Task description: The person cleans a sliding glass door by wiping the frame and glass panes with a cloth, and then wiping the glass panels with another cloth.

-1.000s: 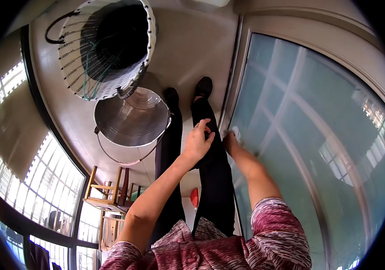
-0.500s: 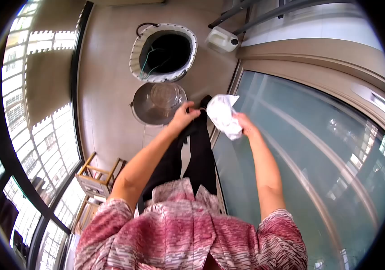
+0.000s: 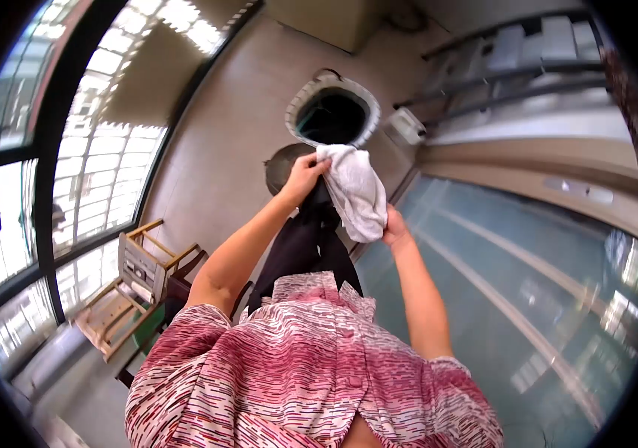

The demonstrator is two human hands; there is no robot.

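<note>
A crumpled white cloth (image 3: 356,190) hangs between my two hands, in front of my body. My left hand (image 3: 305,178) pinches its upper left corner. At the cloth's lower right edge, my right hand (image 3: 395,226) is closed on it. Just beyond the cloth stands a white woven basket (image 3: 369,97) with a dark inside. The metal bucket (image 3: 278,168) is beside the basket on the near side, partly hidden by my left hand and the cloth.
A whitish plastic jug (image 3: 406,126) stands right of the basket. Frosted glass (image 3: 483,299) fills the right side, with a dark-railed rack (image 3: 513,75) above it. Wooden stools (image 3: 143,269) stand at the lower left beside tall windows (image 3: 87,179).
The cloth has come up from low at the right, and my left hand now holds it too. The view has risen and turned, so the basket and bucket look smaller and farther right.
</note>
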